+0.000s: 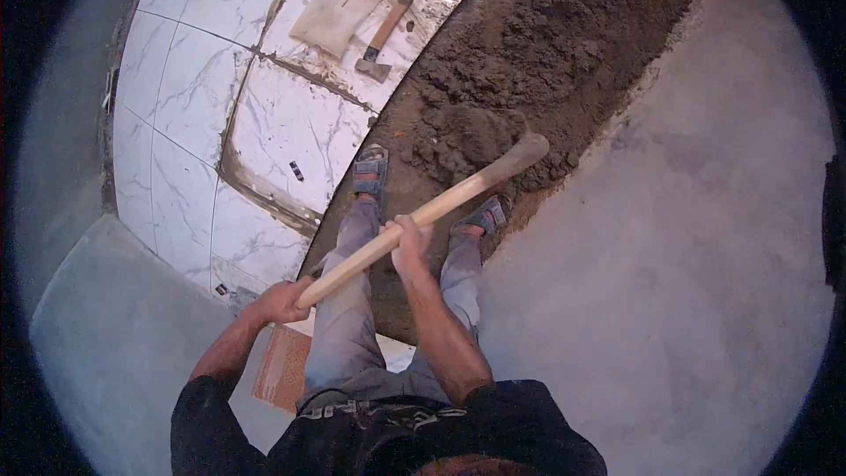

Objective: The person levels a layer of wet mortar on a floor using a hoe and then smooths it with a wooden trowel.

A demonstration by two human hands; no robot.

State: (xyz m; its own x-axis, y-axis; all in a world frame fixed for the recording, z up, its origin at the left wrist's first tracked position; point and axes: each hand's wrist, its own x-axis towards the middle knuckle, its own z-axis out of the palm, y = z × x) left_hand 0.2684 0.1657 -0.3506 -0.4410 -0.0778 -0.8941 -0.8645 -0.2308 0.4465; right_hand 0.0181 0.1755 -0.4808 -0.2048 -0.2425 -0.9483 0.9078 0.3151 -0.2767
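Observation:
A long pale wooden tool handle point(366, 256) slants across in front of my legs, its far end flared and smeared grey-brown over the mortar. No blade shows on it, so I cannot tell the tool's kind. My left hand point(280, 301) is closed round the near, lower end. Further up, about the middle of the shaft, my right hand point(411, 245) grips it. Beneath the far end lies a strip of dark, lumpy wet mortar point(511, 70), on which my sandalled feet stand apart.
White marbled tiles point(273, 123) lie left of the mortar, with open gaps between some. On them rest a wooden-handled hatchet point(385, 35), a dusty pale bag point(348, 0) and a small dark object point(296, 171). An orange textured piece point(282, 368) is by my left leg. Bare grey floor point(670, 256) spreads right.

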